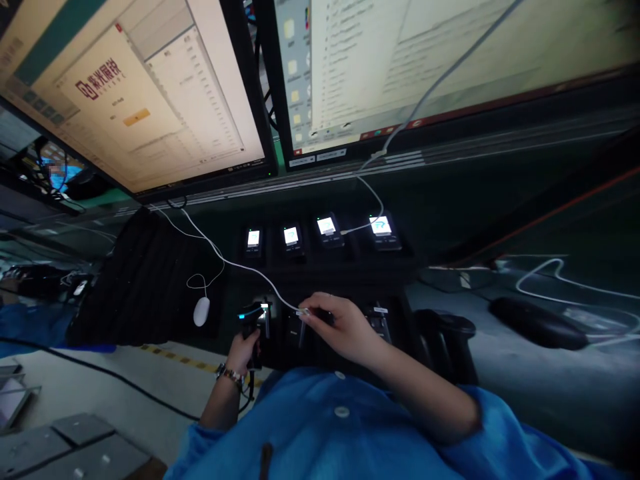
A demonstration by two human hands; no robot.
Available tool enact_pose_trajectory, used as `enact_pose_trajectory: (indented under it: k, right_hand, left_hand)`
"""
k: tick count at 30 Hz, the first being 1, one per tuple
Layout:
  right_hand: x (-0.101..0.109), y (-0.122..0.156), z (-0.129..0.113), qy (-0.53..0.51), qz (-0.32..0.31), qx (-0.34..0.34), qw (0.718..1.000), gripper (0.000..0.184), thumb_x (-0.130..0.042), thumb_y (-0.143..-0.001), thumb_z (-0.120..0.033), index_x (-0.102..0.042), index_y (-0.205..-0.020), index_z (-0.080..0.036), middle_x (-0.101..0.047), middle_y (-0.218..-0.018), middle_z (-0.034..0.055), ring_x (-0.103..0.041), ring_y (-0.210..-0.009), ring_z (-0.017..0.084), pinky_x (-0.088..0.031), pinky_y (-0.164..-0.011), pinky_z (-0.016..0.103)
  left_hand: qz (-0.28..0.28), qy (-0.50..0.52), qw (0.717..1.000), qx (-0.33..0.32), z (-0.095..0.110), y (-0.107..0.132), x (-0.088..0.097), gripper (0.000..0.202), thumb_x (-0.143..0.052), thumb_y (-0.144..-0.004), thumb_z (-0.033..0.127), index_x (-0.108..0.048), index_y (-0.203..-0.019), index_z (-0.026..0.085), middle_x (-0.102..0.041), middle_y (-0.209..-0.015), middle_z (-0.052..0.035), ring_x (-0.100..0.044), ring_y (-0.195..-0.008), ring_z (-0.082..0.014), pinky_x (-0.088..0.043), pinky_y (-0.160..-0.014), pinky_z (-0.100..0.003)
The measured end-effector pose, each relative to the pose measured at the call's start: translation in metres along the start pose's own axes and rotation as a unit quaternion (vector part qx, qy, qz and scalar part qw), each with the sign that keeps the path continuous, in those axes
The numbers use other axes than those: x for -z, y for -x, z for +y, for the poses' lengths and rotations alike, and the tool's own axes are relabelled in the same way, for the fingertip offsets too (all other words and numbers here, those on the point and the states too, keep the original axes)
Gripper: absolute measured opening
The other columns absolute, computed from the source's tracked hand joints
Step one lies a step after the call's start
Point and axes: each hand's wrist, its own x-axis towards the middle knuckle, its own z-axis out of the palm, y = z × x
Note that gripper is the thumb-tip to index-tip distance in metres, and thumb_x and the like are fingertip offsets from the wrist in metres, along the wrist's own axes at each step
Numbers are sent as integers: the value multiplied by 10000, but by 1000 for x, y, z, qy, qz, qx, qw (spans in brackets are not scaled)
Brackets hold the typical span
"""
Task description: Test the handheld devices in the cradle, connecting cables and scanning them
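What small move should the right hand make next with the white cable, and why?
Probably bring the plug of the white cable in the right hand to the black device in the left hand: the fingers pinch the plug, and the device stands upright close by.

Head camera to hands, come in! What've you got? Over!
Left hand gripping black handheld device. Right hand pinching white cable plug. Four lit screen units beyond.

The left hand (243,351) hides part of the black thing (253,317) it holds. Words on the computer screens (150,93) are too small to read, and the screens run past the top edge.
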Motion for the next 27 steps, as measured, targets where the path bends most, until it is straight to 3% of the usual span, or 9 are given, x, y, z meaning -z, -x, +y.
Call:
enact_pose_trajectory:
  k: [10, 14, 18, 22, 25, 27]
  right_hand:
    - [-4, -1, 0, 0, -1, -3, 1000, 135, -555, -868, -294, -662, -868, -212, -595, -724, 10, -584, -697, 152, -495, -657, 300]
    - [-5, -2, 2, -2, -1, -2, 1000, 135, -554, -875, -294, -660, -868, -211, -616, -750, 22, -598, -717, 154, -516, -679, 309]
    - [-9, -1, 6, 10, 12, 36, 999, 97, -613, -838, -278, -669, -860, -201, -659, -929, 75, -642, -872, 188, -551, -781, 356]
    - [-16, -1, 5, -28, -13, 69, 997, 87, -619, -843, -249, -672, -901, -214, -715, -997, 74, -678, -920, 184, -581, -798, 346]
    - [-20, -3, 4, -43, -2, 88, 995, 100, -626, -845, -250, -684, -923, -224, -739, -937, 59, -697, -874, 175, -597, -763, 319]
    - [-20, -4, 4, -41, 21, 97, 994, 98, -639, -836, -247, -693, -916, -231, -743, -915, 51, -702, -851, 172, -599, -751, 309]
  left_hand:
    - [4, -28, 999, -20, 4, -5, 10, 381, -741, -650, 502, -548, -710, 180, -524, -511, 57, -497, -435, -85, -396, -437, -213]
    - [12, -83, 996, -37, 1, -13, 20, 340, -683, -714, 494, -584, -757, 172, -588, -561, 17, -557, -473, -115, -427, -458, -230]
    - [76, -183, 977, -83, 8, -43, 44, 233, -668, -746, 388, -637, -782, 160, -688, -704, -61, -669, -697, -197, -492, -623, -279]
    - [148, -278, 942, -116, 18, -84, 62, 150, -668, -735, 301, -661, -740, 151, -708, -791, -126, -676, -891, -282, -491, -783, -343]
    - [175, -325, 919, -136, 17, -95, 57, 173, -632, -742, 227, -674, -864, 111, -699, -919, -179, -644, -1003, -316, -476, -870, -389]
    - [197, -346, 904, -159, 12, -88, 44, 341, -588, -753, 181, -623, -1074, 70, -635, -1122, -229, -564, -1157, -331, -435, -959, -421]
